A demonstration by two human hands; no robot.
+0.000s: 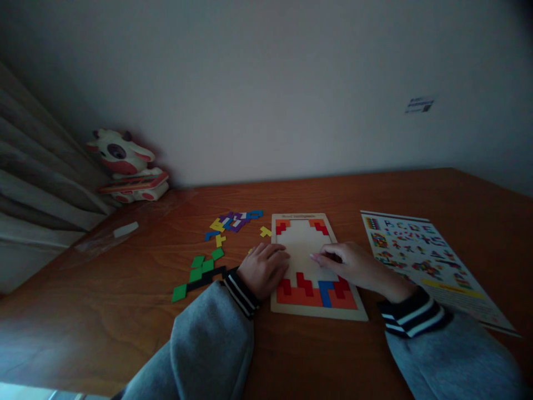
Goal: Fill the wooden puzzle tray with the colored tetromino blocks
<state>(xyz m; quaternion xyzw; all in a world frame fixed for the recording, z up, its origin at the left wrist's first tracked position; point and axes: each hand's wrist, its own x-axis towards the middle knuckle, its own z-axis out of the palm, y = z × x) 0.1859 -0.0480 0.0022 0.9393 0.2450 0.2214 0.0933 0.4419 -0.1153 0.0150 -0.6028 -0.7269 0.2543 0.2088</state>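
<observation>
Beige puzzle board (306, 244) has both sides partly hidden by hands (261, 270).

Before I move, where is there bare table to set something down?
Bare tabletop shows between the board and the printed sheet, beyond the right hand; between board and wall; and, nearer than the board, between the sleeves. Crowded: left of the board, where green pieces, black pieces and the left hand cluster.

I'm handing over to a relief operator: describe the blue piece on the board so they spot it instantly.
On the brown table, left of the printed sheet, lies a pale-framed board. Among the red and orange pieces along its near edge sits the blue piece, the only blue showing there.
</observation>
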